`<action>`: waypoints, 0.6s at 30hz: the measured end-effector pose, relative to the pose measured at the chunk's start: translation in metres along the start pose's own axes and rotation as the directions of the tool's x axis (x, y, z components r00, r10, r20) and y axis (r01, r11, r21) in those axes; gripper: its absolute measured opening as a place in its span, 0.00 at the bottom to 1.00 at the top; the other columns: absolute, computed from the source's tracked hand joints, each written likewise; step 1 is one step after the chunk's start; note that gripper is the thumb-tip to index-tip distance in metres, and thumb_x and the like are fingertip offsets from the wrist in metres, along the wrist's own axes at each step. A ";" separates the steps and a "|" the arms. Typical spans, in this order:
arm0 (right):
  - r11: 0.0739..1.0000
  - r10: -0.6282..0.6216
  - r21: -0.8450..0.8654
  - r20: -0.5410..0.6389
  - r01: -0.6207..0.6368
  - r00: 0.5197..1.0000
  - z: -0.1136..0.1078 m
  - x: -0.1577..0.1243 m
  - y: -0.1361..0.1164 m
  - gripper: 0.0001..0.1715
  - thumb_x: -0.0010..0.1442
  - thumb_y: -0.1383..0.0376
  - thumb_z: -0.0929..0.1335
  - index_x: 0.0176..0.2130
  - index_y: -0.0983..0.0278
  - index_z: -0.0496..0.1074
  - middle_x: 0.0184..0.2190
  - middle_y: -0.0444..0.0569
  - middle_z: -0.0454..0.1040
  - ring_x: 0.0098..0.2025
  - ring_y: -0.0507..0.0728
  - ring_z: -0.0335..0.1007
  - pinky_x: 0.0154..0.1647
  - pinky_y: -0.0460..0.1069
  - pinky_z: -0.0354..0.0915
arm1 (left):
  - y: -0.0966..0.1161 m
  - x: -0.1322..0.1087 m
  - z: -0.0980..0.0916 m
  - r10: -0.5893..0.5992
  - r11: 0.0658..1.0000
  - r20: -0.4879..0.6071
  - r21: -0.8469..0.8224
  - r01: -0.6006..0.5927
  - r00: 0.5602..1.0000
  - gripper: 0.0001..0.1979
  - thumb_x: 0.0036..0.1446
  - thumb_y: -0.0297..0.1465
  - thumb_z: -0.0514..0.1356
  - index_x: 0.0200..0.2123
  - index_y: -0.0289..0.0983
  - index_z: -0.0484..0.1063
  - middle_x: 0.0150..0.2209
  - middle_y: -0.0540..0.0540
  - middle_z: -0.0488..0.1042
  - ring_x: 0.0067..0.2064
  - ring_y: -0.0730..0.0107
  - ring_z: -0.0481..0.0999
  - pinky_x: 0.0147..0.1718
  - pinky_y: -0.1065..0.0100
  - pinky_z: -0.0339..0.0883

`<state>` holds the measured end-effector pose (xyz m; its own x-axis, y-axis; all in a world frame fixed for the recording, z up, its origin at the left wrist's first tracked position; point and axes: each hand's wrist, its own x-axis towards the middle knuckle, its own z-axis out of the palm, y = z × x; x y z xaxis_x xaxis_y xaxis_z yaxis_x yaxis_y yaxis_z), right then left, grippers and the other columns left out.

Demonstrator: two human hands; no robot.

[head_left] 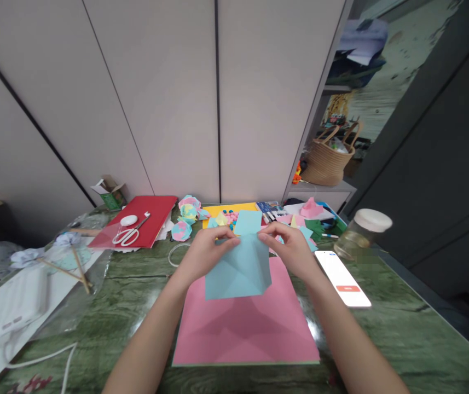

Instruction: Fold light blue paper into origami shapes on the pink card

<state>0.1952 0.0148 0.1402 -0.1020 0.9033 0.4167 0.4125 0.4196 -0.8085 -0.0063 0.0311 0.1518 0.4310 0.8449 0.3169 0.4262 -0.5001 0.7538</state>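
Green tabletop point(406, 328), phone point(342, 278), jar point(354, 238), held blue paper point(240, 271)

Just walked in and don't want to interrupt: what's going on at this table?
A person is pinching a creased light-blue paper with the left hand and right hand, holding it over pink paper on the green table. White-handled scissors lie off to the left; a lit phone lies to the right.
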 end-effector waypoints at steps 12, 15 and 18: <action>0.997 0.071 -0.013 0.071 -0.071 0.995 -0.009 0.004 0.009 0.19 0.55 0.56 0.64 0.21 0.63 0.57 0.20 0.39 0.52 0.24 0.50 0.49 0.24 0.46 0.49 | -0.010 0.003 -0.005 -0.041 0.998 -0.032 0.035 0.043 0.999 0.10 0.51 0.39 0.58 0.30 0.38 0.71 0.33 0.50 0.72 0.35 0.69 0.69 0.35 0.68 0.61; 0.995 0.079 0.054 -0.013 -0.078 0.997 -0.010 0.005 0.012 0.17 0.55 0.56 0.64 0.22 0.63 0.57 0.21 0.40 0.53 0.24 0.49 0.49 0.25 0.46 0.49 | -0.012 0.002 -0.011 -0.060 0.998 -0.044 0.018 0.061 0.997 0.13 0.47 0.37 0.62 0.36 0.40 0.71 0.36 0.50 0.71 0.38 0.68 0.69 0.40 0.66 0.62; 0.992 0.089 0.099 -0.079 -0.081 0.993 -0.012 0.006 0.015 0.17 0.54 0.54 0.64 0.24 0.63 0.59 0.21 0.40 0.54 0.24 0.49 0.50 0.25 0.45 0.49 | -0.011 0.001 -0.014 -0.047 0.998 -0.023 -0.044 0.046 0.999 0.13 0.49 0.34 0.61 0.40 0.41 0.69 0.36 0.50 0.71 0.37 0.70 0.68 0.35 0.68 0.63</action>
<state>0.2113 0.0254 0.1355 0.0071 0.9272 0.3746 0.3278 0.3517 -0.8768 -0.0214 0.0398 0.1521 0.3920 0.8715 0.2947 0.4103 -0.4524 0.7919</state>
